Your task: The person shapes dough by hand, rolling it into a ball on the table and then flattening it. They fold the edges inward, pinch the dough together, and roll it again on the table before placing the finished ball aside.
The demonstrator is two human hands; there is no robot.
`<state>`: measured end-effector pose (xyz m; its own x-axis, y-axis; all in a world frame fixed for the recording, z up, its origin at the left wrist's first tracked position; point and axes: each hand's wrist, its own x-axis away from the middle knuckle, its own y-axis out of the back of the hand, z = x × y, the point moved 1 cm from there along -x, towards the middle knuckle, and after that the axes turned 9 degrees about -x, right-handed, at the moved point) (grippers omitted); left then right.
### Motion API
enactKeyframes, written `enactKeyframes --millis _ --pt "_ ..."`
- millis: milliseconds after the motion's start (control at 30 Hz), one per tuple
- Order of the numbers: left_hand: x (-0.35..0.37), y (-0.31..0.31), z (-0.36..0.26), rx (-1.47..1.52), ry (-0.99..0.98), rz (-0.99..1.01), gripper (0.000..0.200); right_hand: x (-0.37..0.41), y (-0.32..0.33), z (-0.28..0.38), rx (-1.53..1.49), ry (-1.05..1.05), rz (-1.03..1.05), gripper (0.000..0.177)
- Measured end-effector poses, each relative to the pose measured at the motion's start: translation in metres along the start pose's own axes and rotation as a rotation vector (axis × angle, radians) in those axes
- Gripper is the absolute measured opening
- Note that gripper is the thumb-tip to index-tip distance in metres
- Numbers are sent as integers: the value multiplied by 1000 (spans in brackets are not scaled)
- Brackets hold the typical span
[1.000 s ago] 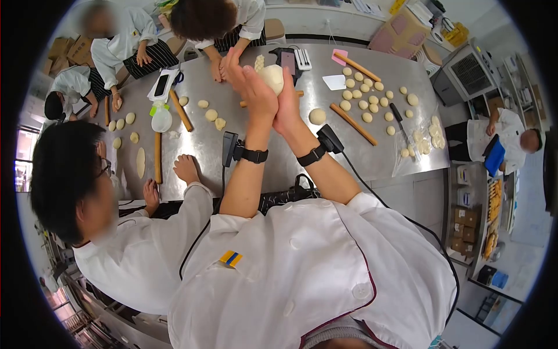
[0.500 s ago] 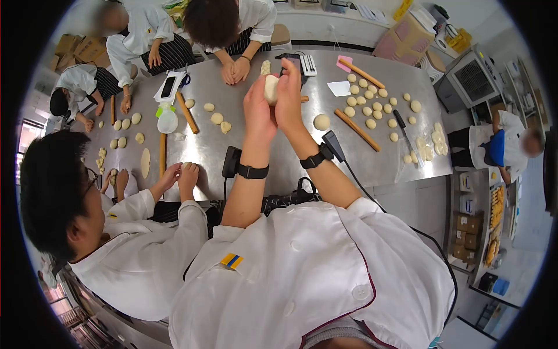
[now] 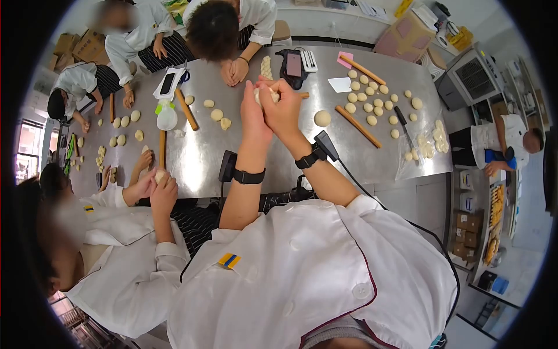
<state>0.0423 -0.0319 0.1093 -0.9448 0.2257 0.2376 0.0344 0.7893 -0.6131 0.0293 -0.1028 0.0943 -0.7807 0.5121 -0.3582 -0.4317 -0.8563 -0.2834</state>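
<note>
A piece of pale dough (image 3: 265, 97) is held between my two hands above the metal table, partly hidden by the fingers. My left hand (image 3: 254, 116) cups it from the left side, fingers pointing away from me. Curled over it from the right is my right hand (image 3: 283, 110), its fingers bent and pressed on the dough. A single round dough ball (image 3: 322, 118) lies on the table to the right of my hands. Just beyond them are a braided strip of dough (image 3: 266, 67) and a phone (image 3: 294, 65) on a black item.
Several dough balls (image 3: 369, 107) sit at the right, near a wooden rolling pin (image 3: 357, 127), a knife (image 3: 401, 119) and a white scraper (image 3: 339, 85). At left, a co-worker's hands (image 3: 160, 185) hold dough. Other people stand around the metal table (image 3: 224, 151).
My hands have come slightly nearer to me, and my right fingers have curled over the dough. The co-worker at left has leaned back and raised their hands with the dough.
</note>
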Motion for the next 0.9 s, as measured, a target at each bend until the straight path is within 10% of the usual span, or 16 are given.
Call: enactKeyframes --millis 167,267,333,433,633,900 --pt "-11 24 5 17 132 111 43 -8 -7 -6 -71 162 70 28" --pt "-16 25 13 37 109 131 45 -33 -5 -58 -233 -225 -113 44" --pt "-10 20 18 -210 -186 182 44 -8 -7 2 135 -77 -5 47" --pt "-11 20 19 -323 -259 177 49 -17 -1 -1 -142 -70 22 51" --pt "-1 16 -4 -2 89 19 46 -10 -8 16 45 212 180 51" --pt "-27 51 17 -14 46 51 36 1 5 16 609 561 335 47"
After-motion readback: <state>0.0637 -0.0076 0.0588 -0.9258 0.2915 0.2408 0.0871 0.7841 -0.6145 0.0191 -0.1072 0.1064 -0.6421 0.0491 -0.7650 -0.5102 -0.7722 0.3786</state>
